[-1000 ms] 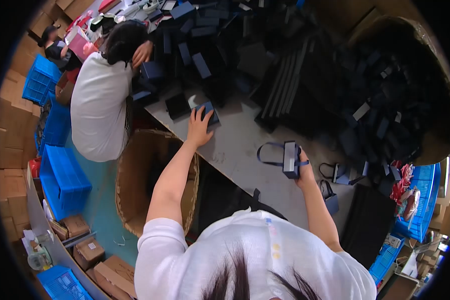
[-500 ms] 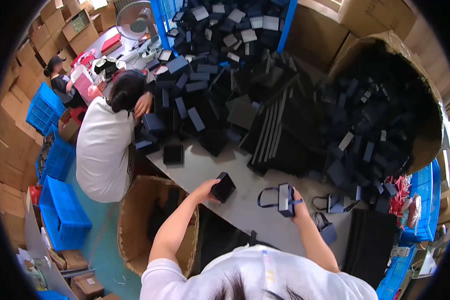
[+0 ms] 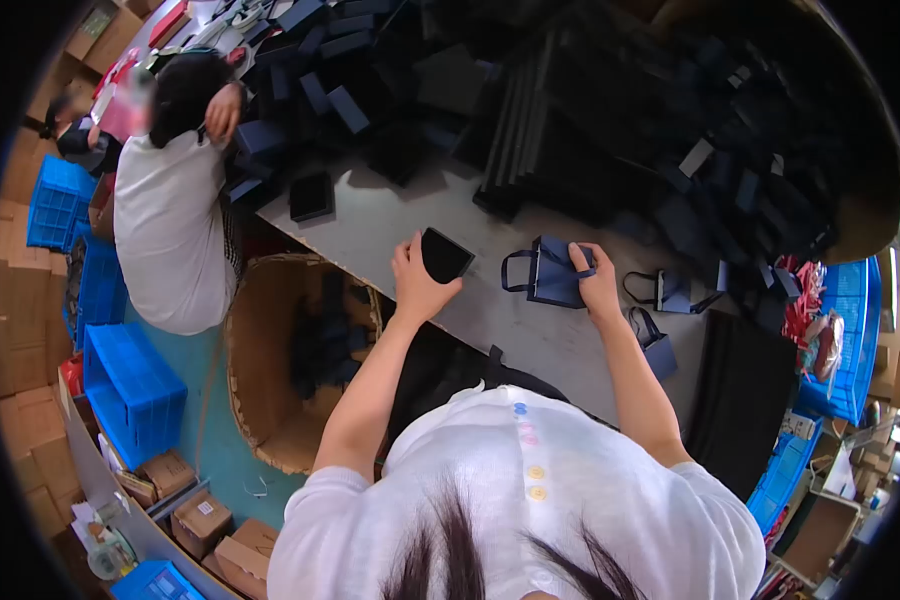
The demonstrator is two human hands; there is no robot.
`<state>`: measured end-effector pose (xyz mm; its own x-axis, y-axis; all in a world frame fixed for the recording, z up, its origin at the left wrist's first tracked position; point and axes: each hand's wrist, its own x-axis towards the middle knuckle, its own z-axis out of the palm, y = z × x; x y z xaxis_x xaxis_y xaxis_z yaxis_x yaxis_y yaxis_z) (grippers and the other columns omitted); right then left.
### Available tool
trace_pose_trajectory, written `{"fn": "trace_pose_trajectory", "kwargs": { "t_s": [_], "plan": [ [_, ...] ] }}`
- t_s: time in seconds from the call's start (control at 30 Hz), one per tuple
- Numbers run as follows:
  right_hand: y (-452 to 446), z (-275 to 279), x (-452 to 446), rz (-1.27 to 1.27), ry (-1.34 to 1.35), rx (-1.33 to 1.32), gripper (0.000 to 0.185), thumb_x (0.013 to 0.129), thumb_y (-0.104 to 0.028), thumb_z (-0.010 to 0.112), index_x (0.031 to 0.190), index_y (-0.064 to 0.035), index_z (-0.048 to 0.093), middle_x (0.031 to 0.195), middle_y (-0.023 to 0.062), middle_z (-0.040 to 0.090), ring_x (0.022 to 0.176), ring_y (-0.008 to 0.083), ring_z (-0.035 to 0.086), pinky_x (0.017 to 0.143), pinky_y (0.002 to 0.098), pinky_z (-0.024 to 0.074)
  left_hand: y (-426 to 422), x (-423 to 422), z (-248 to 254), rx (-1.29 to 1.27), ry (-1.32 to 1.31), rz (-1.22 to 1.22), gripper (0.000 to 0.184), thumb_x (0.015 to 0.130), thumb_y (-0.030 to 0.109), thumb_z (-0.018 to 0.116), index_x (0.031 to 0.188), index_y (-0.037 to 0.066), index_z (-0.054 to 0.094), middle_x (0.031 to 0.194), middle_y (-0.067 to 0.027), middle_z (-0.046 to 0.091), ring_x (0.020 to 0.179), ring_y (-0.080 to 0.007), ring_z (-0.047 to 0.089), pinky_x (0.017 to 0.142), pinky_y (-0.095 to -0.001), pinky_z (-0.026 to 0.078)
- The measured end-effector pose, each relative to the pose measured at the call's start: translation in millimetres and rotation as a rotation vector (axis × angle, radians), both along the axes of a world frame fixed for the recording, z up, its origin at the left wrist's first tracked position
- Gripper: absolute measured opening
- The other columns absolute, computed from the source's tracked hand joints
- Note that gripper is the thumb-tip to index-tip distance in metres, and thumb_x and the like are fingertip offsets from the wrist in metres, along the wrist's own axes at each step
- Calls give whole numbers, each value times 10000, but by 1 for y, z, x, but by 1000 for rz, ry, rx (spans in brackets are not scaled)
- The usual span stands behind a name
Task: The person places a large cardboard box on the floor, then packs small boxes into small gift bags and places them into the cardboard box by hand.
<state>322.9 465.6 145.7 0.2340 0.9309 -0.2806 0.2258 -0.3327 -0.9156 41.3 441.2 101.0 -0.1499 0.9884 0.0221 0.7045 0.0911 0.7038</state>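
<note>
Black box (image 3: 447, 256): clamped in left hand (image 3: 425, 280), just left of the bag, bare grey tabletop (image 3: 360, 225) visible between. Resting or lifted — cannot tell.
Left grip: closed, fingers along the left side, thumb round the near edge. Hold by the sides, off the broad dark face, to limit smudging.
Navy gift bag (image 3: 555, 272): over the tabletop in right hand (image 3: 597, 282), tilted, broad side toward the camera.
Right grip: clamped on the bag's right end. Pinch firmly enough to stop a twist, lightly enough not to crease the wall.
Ribbon handle (image 3: 505, 272): looped out on the left, toward the box. Best held clear of the box's corners; likely to snag.
Other navy bags (image 3: 674, 294) (image 3: 659, 355): right of the right hand, near the forearm. Mind the elbow — easy to sweep aside.
Hidden: bag's interior, box's underside, left palm, fingertips behind the bag.
Hard to read: black stack (image 3: 530, 130) and upper-right heap (image 3: 750, 185), both sunk in shadow; single edges mostly lost.
Cut off: tabletop's far end, under the piled navy boxes (image 3: 345, 108).
</note>
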Motion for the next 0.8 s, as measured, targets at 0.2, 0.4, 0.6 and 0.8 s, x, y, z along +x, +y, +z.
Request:
{"fn": "trace_pose_trajectory", "kwargs": {
  "t_s": [0.2, 0.4, 0.6, 0.8],
  "plan": [
    [-3, 25, -12, 211, 133, -95, 318, 865, -298, 673, 1014, -22, 621, 835, 41, 614, 756, 113, 542, 681, 251, 442, 0, 23, 95, -53, -57, -598, 980, 537, 261, 787, 1380, 13, 355, 1277, -170, 393, 1153, -359, 412, 983, -413, 412],
    [-8, 24, -12, 340, 96, -121, 299, 886, -285, 652, 1032, -30, 597, 846, 32, 592, 777, 100, 520, 700, 237, 426, -11, 36, 105, -214, 115, -744, 972, 543, 281, 776, 1380, 15, 359, 1269, -151, 412, 1156, -341, 427, 970, -405, 433],
    [-20, 17, -9, 397, -86, -13, 263, 894, -259, 641, 1033, -48, 568, 858, 32, 571, 786, 110, 504, 709, 238, 426, -13, 36, 93, -197, 71, -722, 965, 539, 271, 757, 1394, 58, 364, 1249, -150, 422, 1150, -347, 423, 968, -408, 439],
    [-33, 27, -20, 234, -128, 99, 285, 910, -278, 615, 1067, -54, 536, 882, 84, 582, 848, 156, 531, 763, 295, 445, -23, 38, 74, 41, -209, -623, 954, 563, 241, 723, 1425, 96, 341, 1311, -172, 379, 1251, -334, 366, 1052, -401, 348]
  ]
}}
